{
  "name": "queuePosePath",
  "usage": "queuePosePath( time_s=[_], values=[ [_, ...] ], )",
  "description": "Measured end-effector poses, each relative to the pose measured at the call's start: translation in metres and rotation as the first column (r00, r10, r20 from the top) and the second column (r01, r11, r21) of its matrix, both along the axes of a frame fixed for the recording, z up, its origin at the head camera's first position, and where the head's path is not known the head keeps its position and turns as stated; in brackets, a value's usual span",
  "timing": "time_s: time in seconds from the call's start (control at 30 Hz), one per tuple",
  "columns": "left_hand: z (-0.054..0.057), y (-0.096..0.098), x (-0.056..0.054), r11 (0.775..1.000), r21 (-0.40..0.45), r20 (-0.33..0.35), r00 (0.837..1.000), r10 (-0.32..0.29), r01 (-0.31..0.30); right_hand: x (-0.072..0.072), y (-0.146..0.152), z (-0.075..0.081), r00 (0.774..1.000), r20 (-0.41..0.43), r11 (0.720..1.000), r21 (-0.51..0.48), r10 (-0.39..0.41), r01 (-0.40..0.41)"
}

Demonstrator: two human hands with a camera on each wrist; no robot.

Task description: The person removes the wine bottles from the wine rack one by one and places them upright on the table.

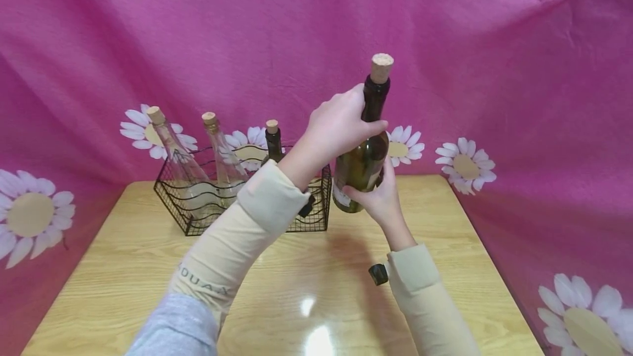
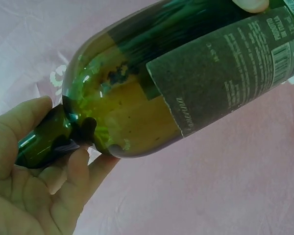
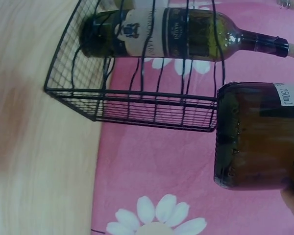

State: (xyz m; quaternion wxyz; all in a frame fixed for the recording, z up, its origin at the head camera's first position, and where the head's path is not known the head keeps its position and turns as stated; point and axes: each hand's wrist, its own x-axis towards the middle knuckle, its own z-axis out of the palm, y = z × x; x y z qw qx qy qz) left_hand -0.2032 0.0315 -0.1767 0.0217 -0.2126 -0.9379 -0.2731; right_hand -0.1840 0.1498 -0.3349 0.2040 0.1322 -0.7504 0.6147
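Observation:
A green glass wine bottle (image 1: 365,157) with a cork (image 1: 381,68) in its mouth is held upright, slightly tilted, above the table. My left hand (image 1: 342,121) grips its neck, the thumb across the front; in the left wrist view the fingers curl round the neck below the bottle's shoulder. Lower down, my right hand (image 1: 379,198) grips the body near the base, thumb over the front. A dark back label (image 2: 220,73) with small print shows in the left wrist view. The right wrist view catches the bottle's base (image 3: 245,137) beside the basket's end.
Left of the held bottle, a black wire basket (image 3: 132,94) stands on the wooden table (image 1: 296,268). Inside are two clear corked bottles (image 1: 184,159) and a dark corked wine bottle (image 3: 201,36) with a pale label. Pink flowered cloth (image 1: 237,43) hangs behind and at both sides.

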Motion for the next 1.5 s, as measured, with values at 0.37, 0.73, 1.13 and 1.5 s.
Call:
queuePosePath(
  time_s=[0.37, 0.73, 1.13, 1.5],
  values=[
    [-0.016, 0.012, 0.003, 0.998, -0.020, 0.006, 0.999, -0.053, 0.053, 0.009, 0.010, -0.016, 0.997, 0.063, 0.999, -0.011, -0.051, 0.052],
    [-0.039, 0.017, 0.001, 0.997, -0.042, 0.033, 0.997, -0.066, 0.067, 0.016, 0.015, -0.033, 0.993, 0.104, 0.998, 0.008, -0.064, 0.064],
    [-0.060, 0.027, 0.005, 0.997, -0.041, 0.013, 0.998, -0.069, 0.069, 0.022, 0.022, -0.049, 0.986, 0.132, 0.995, -0.011, -0.099, 0.101],
    [-0.075, 0.036, 0.007, 0.994, -0.043, 0.016, 0.994, -0.105, 0.105, 0.015, 0.039, -0.083, 0.980, 0.134, 0.989, 0.008, -0.148, 0.149]
  ],
)
